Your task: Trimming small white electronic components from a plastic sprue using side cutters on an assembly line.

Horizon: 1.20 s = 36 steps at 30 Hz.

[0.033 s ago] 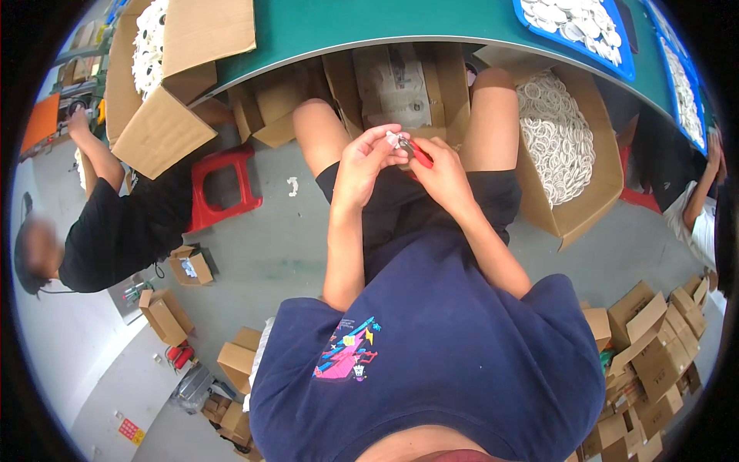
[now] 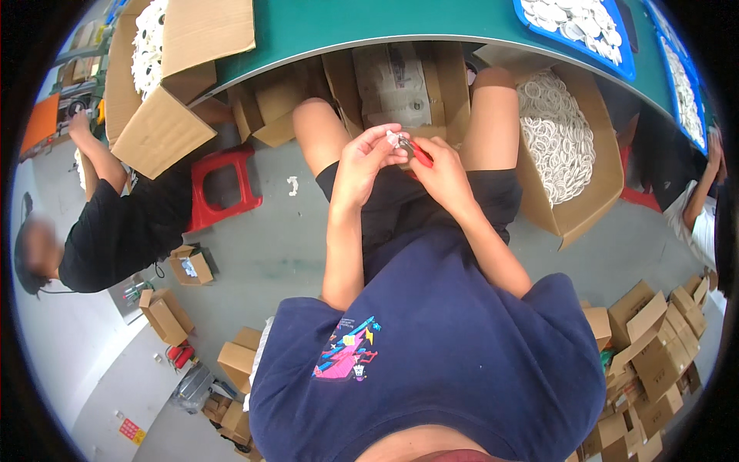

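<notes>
Over my lap, in front of the table edge, my two hands come together. My left hand (image 2: 359,166) is closed, pinching a small white plastic piece (image 2: 393,139) between thumb and fingers. My right hand (image 2: 445,173) is wrapped round small red-handled pliers (image 2: 422,155). Their metal jaws point left and meet the white piece at my left fingertips. Whether the jaws bite into the piece is too small to tell, and my fingers hide part of it.
The green table (image 2: 369,17) curves ahead, with a blue tray (image 2: 625,68) of white discs. A carton (image 2: 566,223) of white rings stands right of my knee. Left are another open carton (image 2: 158,142), a red stool (image 2: 250,202) and a seated person (image 2: 123,231). A white scrap (image 2: 292,185) lies on the floor.
</notes>
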Available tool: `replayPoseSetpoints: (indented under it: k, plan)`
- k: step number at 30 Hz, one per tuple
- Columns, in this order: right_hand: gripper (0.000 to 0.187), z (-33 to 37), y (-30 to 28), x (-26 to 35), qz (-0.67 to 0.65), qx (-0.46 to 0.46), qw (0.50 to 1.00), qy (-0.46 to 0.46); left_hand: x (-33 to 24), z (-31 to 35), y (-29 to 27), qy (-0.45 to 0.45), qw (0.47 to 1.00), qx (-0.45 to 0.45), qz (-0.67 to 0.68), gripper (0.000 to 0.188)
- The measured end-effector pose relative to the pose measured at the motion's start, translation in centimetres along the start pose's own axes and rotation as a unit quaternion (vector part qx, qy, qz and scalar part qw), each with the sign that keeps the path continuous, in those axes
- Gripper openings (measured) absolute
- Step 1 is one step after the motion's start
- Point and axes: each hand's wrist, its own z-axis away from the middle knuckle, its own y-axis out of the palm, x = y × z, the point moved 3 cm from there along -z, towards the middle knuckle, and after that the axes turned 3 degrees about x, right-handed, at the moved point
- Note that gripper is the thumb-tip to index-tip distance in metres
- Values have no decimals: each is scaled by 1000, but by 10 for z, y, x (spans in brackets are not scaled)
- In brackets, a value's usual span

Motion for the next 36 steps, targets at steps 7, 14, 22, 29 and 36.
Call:
replayPoseSetpoints:
  k: [7,14,22,29,36]
  plan:
    - [25,1,17,-8,30,15,998,59,10,-1,-18,-9,1000,1,-20,34]
    - [31,-55,83,-154,81,229,928,283,126,-94,-88,-182,978,-92,-37,33]
    - [26,-64,79,-192,-189,148,927,288,66,-90,-74,10,782,-5,-623,25]
    - [37,-54,99,-178,-3,169,972,164,-99,-83,138,221,676,219,-668,30]
    - [38,-56,90,-166,-17,193,958,213,-191,-190,183,338,722,-51,-602,34]
